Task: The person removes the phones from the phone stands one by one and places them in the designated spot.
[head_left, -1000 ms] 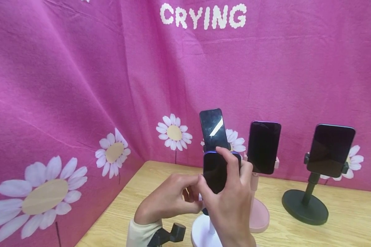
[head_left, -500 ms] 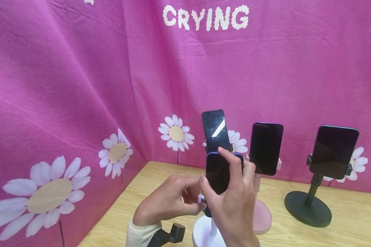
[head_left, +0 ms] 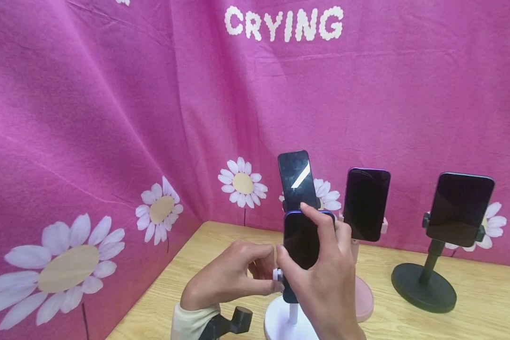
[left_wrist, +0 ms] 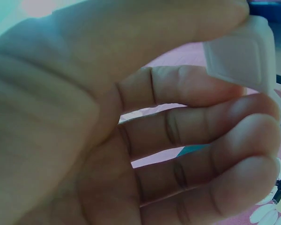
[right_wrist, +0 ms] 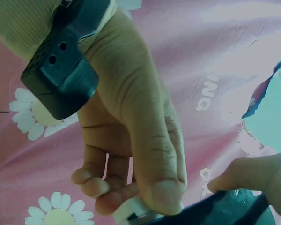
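In the head view, a dark-screened smartphone [head_left: 299, 241] with a blue edge stands upright at a white phone stand [head_left: 276, 316]. My right hand [head_left: 329, 274] grips this phone, index finger on the top edge and thumb at its left side. Beside the phone's lower left edge, my left hand [head_left: 233, 274] pinches the stand's white clamp arm [left_wrist: 239, 54] between thumb and fingers. From the right wrist view, the left hand [right_wrist: 136, 108] reaches down to that clamp, next to the phone's dark edge [right_wrist: 196, 213]. The clamp's right side is hidden behind the right hand.
Behind the held phone, another phone [head_left: 297, 177] stands in a dark clamp. Further right are a phone [head_left: 367, 203] on a pink stand [head_left: 363, 300] and one [head_left: 460, 208] on a black stand [head_left: 425, 288]. A pink daisy-print cloth [head_left: 255, 94] backs the wooden table [head_left: 195, 241].
The held phone and my right hand have sunk slightly toward the stand. A small gap has opened between my left fingers and right thumb. The head view has shifted a little.
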